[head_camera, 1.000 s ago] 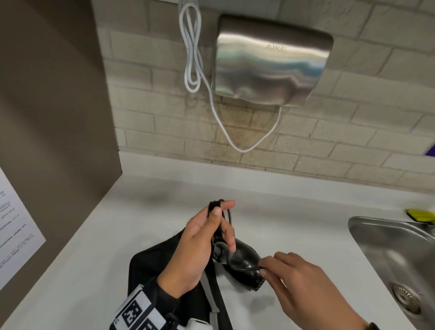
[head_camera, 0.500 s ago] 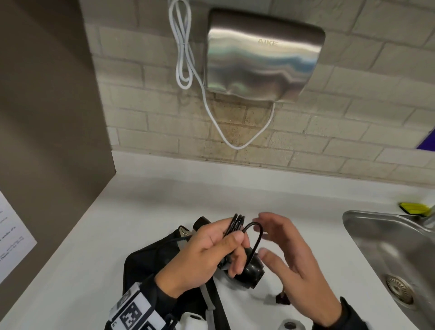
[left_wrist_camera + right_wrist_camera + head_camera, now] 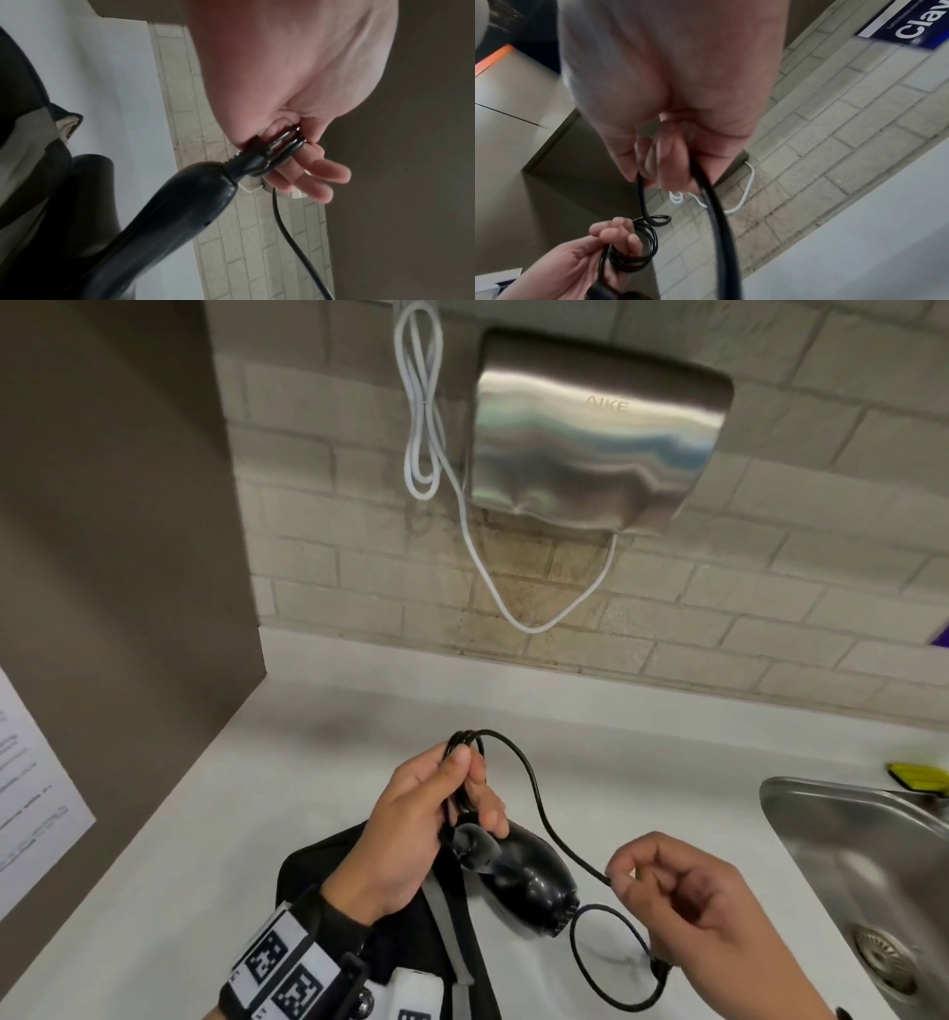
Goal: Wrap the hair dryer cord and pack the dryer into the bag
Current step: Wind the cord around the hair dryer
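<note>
Nearest the camera, the black bag (image 3: pixel 328 875) lies on the white bench (image 3: pixel 287 762), partly under the left wrist. Above it the left hand (image 3: pixel 411 829) is curled round several gathered loops of the black cord (image 3: pixel 534 793), pinching them between thumb and fingers, with the hair dryer (image 3: pixel 518 880) hanging from that grip just over the bag; the left wrist view shows the loops (image 3: pixel 280 148) bunched at the end of the dryer's handle (image 3: pixel 164 219). To the right, the right hand (image 3: pixel 693 906) is closed on the loose run of cord, which arcs from the left hand's bundle down to its fingertips; a second loop hangs below this hand, and the plug seems to be tucked under it, though that part is blurred. Farther right sits a steel sink (image 3: pixel 842 819) with a yellow object (image 3: pixel 919 775) at its far rim. Beyond, on the brick wall, a metal hand dryer (image 3: pixel 601 439) is mounted with a white cable (image 3: pixel 426 433) looped beside it.
</note>
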{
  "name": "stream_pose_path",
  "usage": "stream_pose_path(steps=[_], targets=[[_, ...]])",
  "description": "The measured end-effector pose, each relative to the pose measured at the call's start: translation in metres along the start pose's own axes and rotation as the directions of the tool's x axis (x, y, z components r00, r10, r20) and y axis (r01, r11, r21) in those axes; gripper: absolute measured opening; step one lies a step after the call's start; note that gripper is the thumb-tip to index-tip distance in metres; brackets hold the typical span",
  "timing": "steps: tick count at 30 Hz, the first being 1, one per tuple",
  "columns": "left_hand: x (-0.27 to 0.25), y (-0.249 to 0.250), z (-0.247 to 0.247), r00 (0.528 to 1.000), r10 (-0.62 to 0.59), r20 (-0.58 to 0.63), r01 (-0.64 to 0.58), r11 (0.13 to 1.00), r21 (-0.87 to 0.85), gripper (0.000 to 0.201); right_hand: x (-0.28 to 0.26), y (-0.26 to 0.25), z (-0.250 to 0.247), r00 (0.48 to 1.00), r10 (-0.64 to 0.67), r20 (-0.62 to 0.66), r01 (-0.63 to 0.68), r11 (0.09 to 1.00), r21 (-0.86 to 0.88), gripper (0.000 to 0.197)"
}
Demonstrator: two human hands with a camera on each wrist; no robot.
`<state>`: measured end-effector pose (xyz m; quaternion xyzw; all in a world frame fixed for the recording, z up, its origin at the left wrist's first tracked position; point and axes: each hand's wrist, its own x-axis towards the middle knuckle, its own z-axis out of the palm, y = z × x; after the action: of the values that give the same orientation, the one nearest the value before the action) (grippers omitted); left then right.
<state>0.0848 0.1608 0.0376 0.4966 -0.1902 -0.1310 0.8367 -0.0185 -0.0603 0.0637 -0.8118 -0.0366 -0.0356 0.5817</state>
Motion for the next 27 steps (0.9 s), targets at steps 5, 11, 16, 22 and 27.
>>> stream_pose_path(steps=[5, 11, 16, 22, 27], targets=[[0.001, -0.005, 0.003, 0.999, -0.037, 0.033, 0.039, 0.997, -0.066, 0.03, -0.003, 0.016, 0.018, 0.995, 0.018, 0.095, -0.004, 0.989, -0.149, 0.015], [-0.001, -0.007, 0.013, 0.981, -0.071, 0.183, 0.09, 0.991, -0.098, 0.028, 0.02, 0.012, 0.042, 0.999, -0.032, 0.007, 0.033, 0.989, -0.146, 0.048], [-0.005, -0.007, 0.019, 0.984, -0.062, 0.168, 0.082, 0.989, -0.119, 0.026, 0.032, 0.003, 0.06, 0.987, -0.155, -0.038, 0.141, 0.96, -0.243, 0.028], [-0.01, -0.008, 0.024, 0.996, -0.018, 0.084, 0.02, 0.999, -0.026, 0.027, 0.025, -0.003, 0.07, 0.987, -0.138, 0.078, 0.159, 0.875, -0.458, 0.021], [-0.01, -0.009, 0.03, 0.999, 0.009, 0.044, -0.015, 0.993, 0.12, 0.033, 0.016, -0.018, 0.061, 0.982, -0.067, 0.179, 0.174, 0.701, -0.692, 0.021]])
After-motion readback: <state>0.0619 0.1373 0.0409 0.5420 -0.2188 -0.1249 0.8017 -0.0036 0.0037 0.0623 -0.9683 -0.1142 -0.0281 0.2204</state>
